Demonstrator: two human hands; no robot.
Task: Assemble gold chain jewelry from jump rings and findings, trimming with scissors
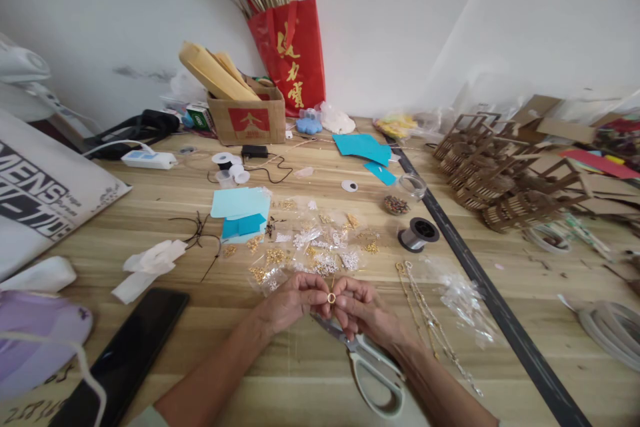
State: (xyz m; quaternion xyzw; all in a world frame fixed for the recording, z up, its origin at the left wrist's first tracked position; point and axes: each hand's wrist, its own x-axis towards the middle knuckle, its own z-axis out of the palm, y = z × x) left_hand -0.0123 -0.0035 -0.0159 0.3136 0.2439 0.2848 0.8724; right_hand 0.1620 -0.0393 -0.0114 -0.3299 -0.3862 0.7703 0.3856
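Observation:
A small gold ring (331,298) is pinched between the fingertips of my left hand (303,297) and my right hand (357,303). Both hands are closed around it and nearly touch each other. Below them, scissors with pale handles (377,377) lie on the wooden table, their blades partly hidden by my fingers. Just beyond the hands are small bags of gold pieces (275,255) and silvery pieces (325,263). Gold and silver chains (433,320) lie to the right of my right hand.
A wire spool (419,234) and a jar of beads (396,204) stand at right centre. At left lie a black phone (135,347) and white tissue (150,267). Brown wooden frames (505,180) are piled at right; a cardboard box (247,117) stands behind.

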